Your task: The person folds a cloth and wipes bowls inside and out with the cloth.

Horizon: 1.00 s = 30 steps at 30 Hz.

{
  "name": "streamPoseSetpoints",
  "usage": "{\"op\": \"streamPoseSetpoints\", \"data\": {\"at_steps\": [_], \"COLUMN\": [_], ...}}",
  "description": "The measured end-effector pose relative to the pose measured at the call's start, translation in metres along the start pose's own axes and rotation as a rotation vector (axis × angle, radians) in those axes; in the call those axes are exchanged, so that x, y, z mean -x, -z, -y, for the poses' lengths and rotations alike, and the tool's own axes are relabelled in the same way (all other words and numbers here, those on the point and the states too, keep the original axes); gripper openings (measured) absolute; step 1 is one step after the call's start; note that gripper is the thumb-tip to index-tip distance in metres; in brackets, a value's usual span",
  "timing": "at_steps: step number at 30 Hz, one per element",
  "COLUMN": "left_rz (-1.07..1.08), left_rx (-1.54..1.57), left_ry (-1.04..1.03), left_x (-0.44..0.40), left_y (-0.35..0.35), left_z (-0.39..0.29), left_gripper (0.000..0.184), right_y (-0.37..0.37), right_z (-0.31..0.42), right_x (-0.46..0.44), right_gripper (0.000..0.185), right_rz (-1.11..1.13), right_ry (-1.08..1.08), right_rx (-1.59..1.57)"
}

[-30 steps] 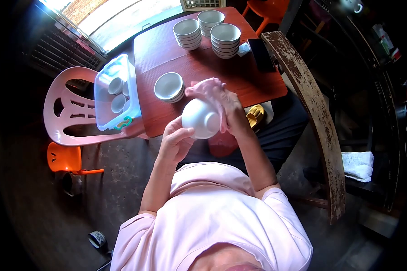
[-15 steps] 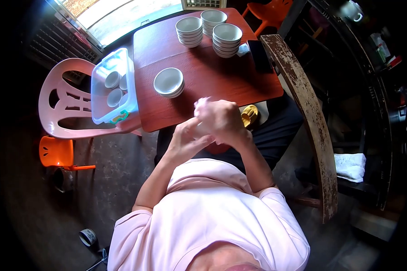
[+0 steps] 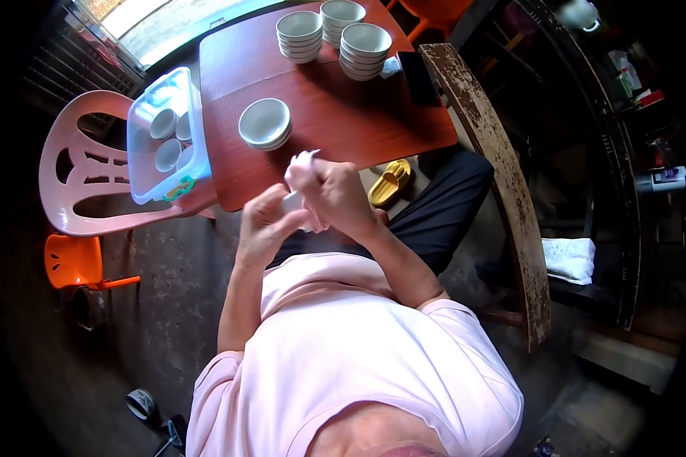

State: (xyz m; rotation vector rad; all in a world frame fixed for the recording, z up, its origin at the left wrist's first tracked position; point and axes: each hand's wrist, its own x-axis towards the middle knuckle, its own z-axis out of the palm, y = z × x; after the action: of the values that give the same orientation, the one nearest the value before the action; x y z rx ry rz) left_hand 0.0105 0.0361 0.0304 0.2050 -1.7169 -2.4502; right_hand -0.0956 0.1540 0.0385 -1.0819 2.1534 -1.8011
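Observation:
In front of my chest, just off the near edge of the table, my left hand [image 3: 265,227] is closed around a small white cup [image 3: 291,202], mostly hidden by the fingers. My right hand [image 3: 339,196] grips a pale pink cloth [image 3: 303,169] bunched against the cup. Part of the cloth pokes out above the right fingers and part hangs below. Nearest to the hands on the table is a short stack of white bowls [image 3: 265,122].
Three taller bowl stacks [image 3: 299,36] stand at the far side of the red table [image 3: 328,107], beside a dark flat object [image 3: 417,78]. At left, a clear plastic bin [image 3: 141,171] with several white cups rests on a pink chair [image 3: 57,175]. A worn wooden bench [image 3: 488,145] runs along the right.
The view has shifted, so the surroundings sit further left and higher. My hands have turned against each other, and the white cup and pink cloth between them now show more plainly.

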Motion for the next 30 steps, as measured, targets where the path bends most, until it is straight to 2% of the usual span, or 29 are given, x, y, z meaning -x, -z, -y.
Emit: {"op": "streamPoseSetpoints", "data": {"at_steps": [1, 2, 3, 5, 7, 9, 11, 13, 15, 17, 18, 19, 21, 22, 23, 25, 28, 30], "left_rz": [-0.054, -0.072, -0.091, -0.131, -0.122, -0.014, 0.070, 0.121, 0.057, -0.095, -0.155, -0.224, -0.008, -0.017, -0.125, -0.011, -0.009, 0.016], "left_rx": [0.104, 0.259, 0.414, 0.490, 0.483, 0.374, 0.330, 0.537, 0.814, 0.651, 0.467, 0.230, 0.105, -0.120, -0.293, 0.391, 0.450, 0.576], "left_ry": [-0.085, -0.069, -0.054, 0.027, 0.095, 0.129, 0.134, 0.159, 0.208, 0.178, 0.105, -0.190, -0.223, -0.409, -0.495, -0.004, 0.114, 0.185], "left_x": [-0.001, -0.005, -0.010, -0.018, -0.028, -0.039, -0.055, -0.073, -0.085, -0.095, -0.093, -0.096, -0.090, -0.087, -0.090, -0.084, -0.090, -0.090], "left_y": [0.014, 0.015, 0.016, 0.010, 0.005, 0.006, 0.007, 0.003, -0.015, -0.023, -0.028, -0.033, -0.032, -0.039, -0.037, -0.032, -0.018, -0.017], "left_z": [0.012, 0.015, 0.016, 0.020, 0.021, 0.014, 0.007, 0.003, -0.009, -0.004, -0.006, -0.003, -0.011, -0.019, -0.012, -0.036, -0.039, -0.035], "left_gripper": [0.020, 0.021, 0.022, 0.026, 0.028, 0.032, 0.032, 0.036, 0.035, 0.031, 0.033, 0.041, 0.052, 0.054, 0.049, 0.042, 0.038, 0.039], "right_y": [0.000, -0.006, -0.010, -0.015, 0.010, 0.031, 0.043, 0.046, 0.033, 0.037, 0.048, 0.052, 0.046, 0.033, 0.027, 0.018, 0.021, 0.028], "right_z": [0.002, -0.031, -0.032, -0.027, -0.030, -0.015, -0.005, -0.013, -0.004, -0.003, 0.004, -0.005, 0.013, 0.020, 0.010, -0.014, 0.007, 0.005], "right_x": [0.002, 0.006, 0.003, 0.005, 0.002, -0.007, -0.008, -0.003, -0.003, -0.008, -0.012, -0.014, -0.016, -0.013, 0.003, 0.027, -0.006, 0.003], "right_gripper": [0.039, 0.038, 0.038, 0.040, 0.043, 0.043, 0.041, 0.037, 0.032, 0.031, 0.033, 0.032, 0.029, 0.025, 0.025, 0.020, 0.013, 0.013], "right_rz": [0.013, -0.034, -0.102, -0.354, -0.172, -0.050, -0.060, -0.159, -0.406, -0.496, -0.422, -0.463, -0.445, -0.506, -0.392, 0.008, 0.043, 0.147], "right_ry": [-0.312, -0.321, -0.338, -0.583, -0.428, -0.408, -0.461, -0.423, -0.331, -0.410, -0.519, -0.553, -0.448, -0.420, -0.350, -0.193, 0.541, 0.300], "right_rx": [-0.304, -0.650, -0.929, -1.095, -0.781, -0.416, -0.572, -0.859, -0.923, -1.016, -1.032, -0.994, -0.839, -0.667, -0.415, -0.027, 0.548, 0.318]}}
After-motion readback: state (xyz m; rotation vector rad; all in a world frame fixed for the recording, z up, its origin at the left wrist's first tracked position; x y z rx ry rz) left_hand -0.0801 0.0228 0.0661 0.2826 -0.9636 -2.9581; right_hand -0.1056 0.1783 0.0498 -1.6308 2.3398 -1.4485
